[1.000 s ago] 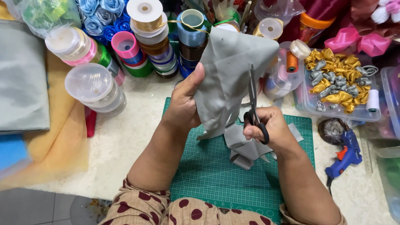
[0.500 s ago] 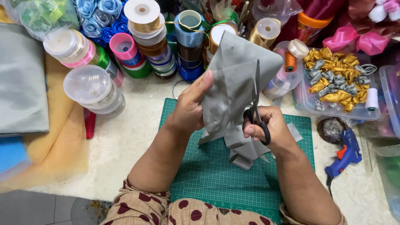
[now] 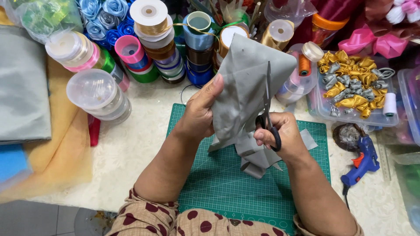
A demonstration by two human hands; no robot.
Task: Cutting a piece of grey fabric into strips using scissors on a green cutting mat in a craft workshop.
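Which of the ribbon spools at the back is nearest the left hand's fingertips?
The light blue spool, upright just behind the grey fabric held by the left hand. The pink spool and gold-topped stack stand farther left.

Cream patterned tabletop [image 3: 144, 144], grey tiled floor [image 3: 39, 220], even light

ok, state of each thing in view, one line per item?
grey fabric: folded, held up, mid-cut
scissors: blades nearly closed on fabric
left hand: gripping fabric
right hand: gripping scissors
glue gun: lying idle on table
cutting mat: flat, scraps on it
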